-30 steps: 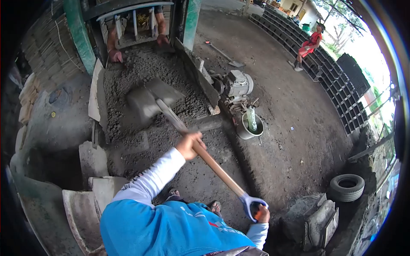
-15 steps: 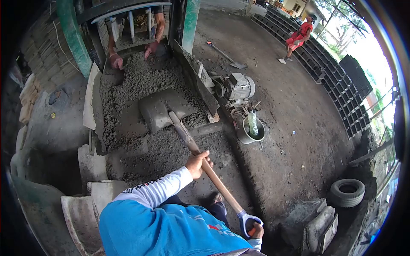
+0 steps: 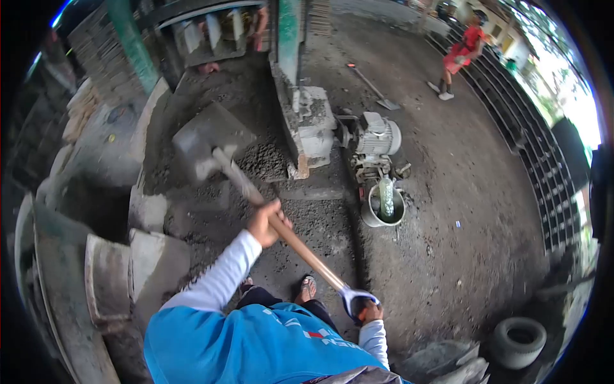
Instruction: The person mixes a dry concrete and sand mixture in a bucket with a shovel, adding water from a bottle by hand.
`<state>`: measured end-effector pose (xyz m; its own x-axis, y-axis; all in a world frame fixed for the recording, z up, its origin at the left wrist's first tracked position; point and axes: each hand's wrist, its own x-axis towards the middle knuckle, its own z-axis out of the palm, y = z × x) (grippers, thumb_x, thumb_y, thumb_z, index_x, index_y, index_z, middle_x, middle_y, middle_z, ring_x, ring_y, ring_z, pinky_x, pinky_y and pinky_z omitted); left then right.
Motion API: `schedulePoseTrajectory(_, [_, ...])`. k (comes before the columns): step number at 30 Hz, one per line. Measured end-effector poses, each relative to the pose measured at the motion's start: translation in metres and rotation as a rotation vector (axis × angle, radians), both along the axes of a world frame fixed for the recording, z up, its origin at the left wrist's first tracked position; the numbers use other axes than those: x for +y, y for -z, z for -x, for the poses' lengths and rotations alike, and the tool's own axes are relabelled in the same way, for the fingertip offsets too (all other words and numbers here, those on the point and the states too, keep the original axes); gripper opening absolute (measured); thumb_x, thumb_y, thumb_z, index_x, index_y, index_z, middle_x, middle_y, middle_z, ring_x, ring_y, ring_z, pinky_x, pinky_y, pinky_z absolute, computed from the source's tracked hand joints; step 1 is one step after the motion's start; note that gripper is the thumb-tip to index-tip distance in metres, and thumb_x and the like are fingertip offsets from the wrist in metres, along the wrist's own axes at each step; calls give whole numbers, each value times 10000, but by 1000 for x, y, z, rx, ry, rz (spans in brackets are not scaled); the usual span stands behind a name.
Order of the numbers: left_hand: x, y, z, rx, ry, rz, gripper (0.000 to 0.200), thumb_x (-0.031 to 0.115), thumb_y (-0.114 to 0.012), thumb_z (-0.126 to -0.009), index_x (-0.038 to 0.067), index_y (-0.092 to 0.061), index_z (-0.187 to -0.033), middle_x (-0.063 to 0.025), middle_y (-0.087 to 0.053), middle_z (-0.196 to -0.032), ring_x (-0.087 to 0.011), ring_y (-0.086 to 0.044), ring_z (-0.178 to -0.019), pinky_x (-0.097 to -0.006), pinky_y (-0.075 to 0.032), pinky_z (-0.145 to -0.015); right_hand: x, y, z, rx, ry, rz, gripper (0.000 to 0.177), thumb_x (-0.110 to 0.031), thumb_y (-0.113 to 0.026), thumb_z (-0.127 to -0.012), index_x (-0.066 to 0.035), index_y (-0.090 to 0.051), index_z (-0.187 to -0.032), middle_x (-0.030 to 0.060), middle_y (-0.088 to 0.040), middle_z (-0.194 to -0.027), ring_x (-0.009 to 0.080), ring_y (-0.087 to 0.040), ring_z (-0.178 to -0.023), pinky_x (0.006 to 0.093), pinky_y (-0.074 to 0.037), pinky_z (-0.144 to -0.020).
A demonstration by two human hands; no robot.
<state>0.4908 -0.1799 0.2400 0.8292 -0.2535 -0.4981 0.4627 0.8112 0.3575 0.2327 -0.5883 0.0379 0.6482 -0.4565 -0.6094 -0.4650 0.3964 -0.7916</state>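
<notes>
While rows of blocks (image 3: 543, 179) are standing far to the right of the grip, the trough (image 3: 286, 131) is lying ahead of it, holding dark, crumbly mix (image 3: 265, 161). Ahead and right, well apart, a person in red (image 3: 464, 52) is standing beside the blocks, legs apart. The shovel (image 3: 308, 253) is slanting through both hands, its blade (image 3: 220, 131) blurring ahead and left, over the trough; whether it is touching mix, cannot tell. A second shovel (image 3: 369, 85) is lying flat, ahead and right. Nearer, also right, a motor (image 3: 377, 136) is sitting outside the trough. Well right and behind, a tyre (image 3: 519, 356) is resting. Just right, a bucket (image 3: 382, 219) is standing near the motor, a bottle (image 3: 387, 195) leaning inside. Left hand (image 3: 265, 223) is wrapping the shovel's middle; right hand (image 3: 371, 312) is holding its end handle (image 3: 346, 292). Past the blade, a co-worker's hand (image 3: 208, 67) is showing.
</notes>
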Motion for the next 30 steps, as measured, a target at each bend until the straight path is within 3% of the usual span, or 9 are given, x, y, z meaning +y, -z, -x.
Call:
schedulePoseTrajectory(2, [-23,15,68,-35,-74,7,188,224,-633,-877,98,-515,-803,-70,-536,-725,-291,-569,-749,-504,-459,-809,-69,11,-12,218,-5,91,111,-76,-603,-760,3,-627,-834,79,-559,-579,205,-525,-430,343,-449,-414])
schedulePoseTrajectory(6, [-33,36,169,232,-558,79,170,178,-627,-859,81,-506,-791,-92,-525,-721,-297,-559,-720,-518,-465,-811,-108,-60,-113,-32,-491,257,135,-99,-641,-746,18,-621,-810,76,-548,-561,206,-509,-405,334,-437,-410])
schedulePoseTrajectory(10, [-16,104,259,511,-996,151,173,170,-635,-830,76,-495,-790,-113,-510,-707,-300,-552,-683,-522,-495,-725,-24,-160,-217,-55,-1062,321,221,-95,-669,-752,20,-614,-932,96,-624,-724,181,-578,-528,325,-462,-441])
schedulePoseTrajectory(13, [-2,149,330,707,-1232,273,173,182,-630,-819,83,-494,-858,-141,-551,-756,-309,-564,-688,-520,-514,-684,80,-224,-225,-492,-1354,455,410,-85,-684,-741,13,-591,-1127,123,-635,-979,196,-616,-819,286,-496,-690])
schedulePoseTrajectory(17, [-24,170,439,765,-1453,422,166,212,-593,-852,86,-521,-931,-130,-577,-772,-295,-577,-695,-505,-512,-686,187,-303,-184,-945,-1864,425,353,-124,-687,-737,-1,-642,-1064,128,-617,-1108,197,-585,-1006,310,-462,-884])
schedulePoseTrajectory(18, [-31,169,466,773,-1507,459,154,206,-582,-858,86,-533,-942,-117,-573,-766,-284,-576,-687,-498,-510,-682,208,-308,-162,-956,-1886,256,286,-221,-693,-750,-10,-676,-943,112,-653,-995,209,-613,-915,372,-436,-922])
schedulePoseTrajectory(20, [-44,177,518,751,-1589,520,150,214,-580,-867,87,-509,-905,-105,-559,-750,-265,-571,-667,-467,-517,-643,244,-317,-127,-1111,-2111,321,299,-318,-684,-765,-31,-666,-844,82,-660,-818,216,-618,-785,415,-418,-918])
schedulePoseTrajectory(26, [-72,204,649,378,-1624,736,171,212,-549,-883,92,-449,-814,-52,-492,-673,-221,-538,-586,-410,-502,-539,305,-411,54,-1859,-2358,-163,426,-466,-707,-764,-50,-615,-753,73,-629,-695,240,-574,-643,397,-420,-856])
schedulePoseTrajectory(30, [-33,93,669,331,-1683,575,201,238,-593,-866,81,-469,-879,-66,-510,-757,-246,-555,-731,-452,-496,-731,321,-458,145,-2121,-2406,-52,625,-585,-764,-658,-38,-650,-937,111,-659,-788,268,-631,-632,364,-506,-632])
